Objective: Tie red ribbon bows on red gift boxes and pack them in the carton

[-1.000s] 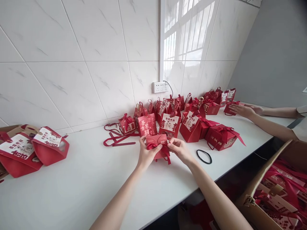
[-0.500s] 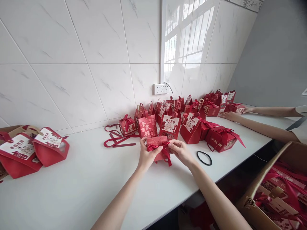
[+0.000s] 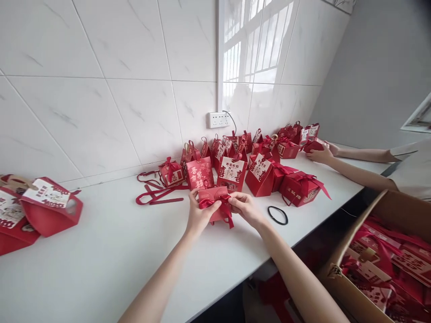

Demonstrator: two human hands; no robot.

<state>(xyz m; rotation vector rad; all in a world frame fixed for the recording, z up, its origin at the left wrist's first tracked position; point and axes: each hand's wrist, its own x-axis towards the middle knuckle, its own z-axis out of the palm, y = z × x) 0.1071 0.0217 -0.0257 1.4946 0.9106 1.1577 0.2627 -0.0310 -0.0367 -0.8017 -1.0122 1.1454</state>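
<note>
A small red gift box (image 3: 215, 194) with a red ribbon bow (image 3: 225, 205) across its front is between my two hands, over the white table. My left hand (image 3: 199, 211) grips the box's left side, its thumb pressed on the bow. With fingers pinched together, my right hand (image 3: 245, 207) holds the right part of the ribbon, whose loose end hangs below. Just behind stand a red bag-shaped box with gold characters (image 3: 199, 174) and a red box with a white label (image 3: 232, 172). A black hair tie (image 3: 278, 215) lies right of my right hand.
Several red boxes line the tiled wall, below a power socket (image 3: 219, 120). Loose red straps (image 3: 158, 195) lie left of centre; labelled boxes (image 3: 54, 208) stand far left. A cardboard carton (image 3: 332, 264) full of red boxes is lower right. Another person's hands (image 3: 319, 154) hold a red box.
The view has shifted slightly to the right. My hands still hold the box and ribbon in much the same pose. The other person's hands have lifted and tilted their red box.
</note>
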